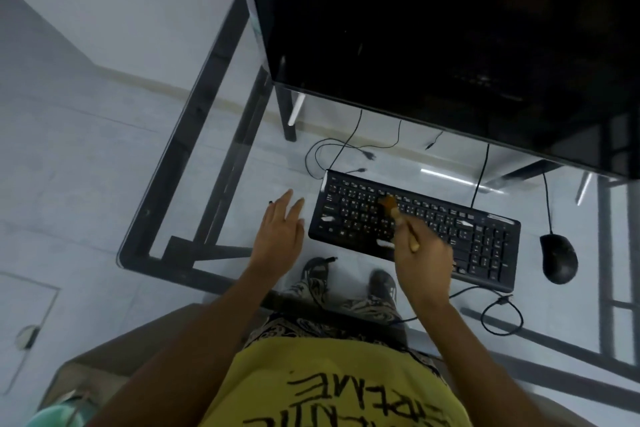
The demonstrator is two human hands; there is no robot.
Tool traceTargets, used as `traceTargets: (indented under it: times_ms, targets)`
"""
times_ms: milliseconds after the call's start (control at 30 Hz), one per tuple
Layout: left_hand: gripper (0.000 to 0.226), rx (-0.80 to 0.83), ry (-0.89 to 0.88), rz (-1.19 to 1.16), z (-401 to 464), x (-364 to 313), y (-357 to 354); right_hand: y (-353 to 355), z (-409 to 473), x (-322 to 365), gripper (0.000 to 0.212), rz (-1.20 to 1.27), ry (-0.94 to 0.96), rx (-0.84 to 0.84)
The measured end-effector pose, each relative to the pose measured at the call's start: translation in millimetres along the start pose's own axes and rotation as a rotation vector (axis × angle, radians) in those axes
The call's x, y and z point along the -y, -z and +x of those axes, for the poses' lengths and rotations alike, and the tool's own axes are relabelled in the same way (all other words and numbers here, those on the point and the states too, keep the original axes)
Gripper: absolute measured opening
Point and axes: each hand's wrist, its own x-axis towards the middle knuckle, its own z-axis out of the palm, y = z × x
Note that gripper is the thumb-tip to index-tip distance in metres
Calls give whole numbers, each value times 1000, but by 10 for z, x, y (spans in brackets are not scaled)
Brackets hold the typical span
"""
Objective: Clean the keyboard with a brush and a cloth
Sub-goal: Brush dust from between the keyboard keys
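Two hands over glass desk (221, 163), right hand (424, 262) fingers curled round brush (398, 215), bristles on keyboard (415, 229) at 12 o'clock, left hand (278, 234) fingers straight, together, at keyboard's 9 o'clock, mouse (558, 257) at 3 o'clock.

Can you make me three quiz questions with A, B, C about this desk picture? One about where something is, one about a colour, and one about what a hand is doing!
1. Where is the mouse?
A. right of the keyboard
B. on the keyboard
C. left of it

2. What colour is the shirt?
A. red
B. yellow
C. white

3. What is the left hand doing?
A. gripping the brush
B. holding the mouse
C. spread flat, holding nothing

Answers: A, it lies past the keyboard's right end; B, yellow with black writing; C, the right hand grips the brush.
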Motion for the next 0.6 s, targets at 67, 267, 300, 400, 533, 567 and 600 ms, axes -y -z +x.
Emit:
traceTargets:
  times_ms: [67, 267, 300, 400, 533, 567, 600]
  targets:
    - [50, 14, -6, 2, 7, 12, -10, -67, -43, 79, 20, -26, 56, 288]
    - [45, 10, -19, -3, 85, 15, -21, 29, 262, 45, 21, 209, -121, 144]
    - [44, 6, -18, -6, 90, 17, -26, 15, 325, 30, 23, 155, -111, 46]
    - [43, -8, -20, -3, 112, 13, -39, -163, 351, 120, 26, 120, -44, 69]
    - [43, -16, -18, 11, 148, -3, -54, -291, 250, 253, 21, 327, -82, 505]
    - [43, -16, -18, 8, 152, -2, -52, -269, 278, 259, 20, 384, -137, 478]
    - [43, -17, -22, 4, 154, 5, -48, -239, 321, 248, 20, 424, -193, 404]
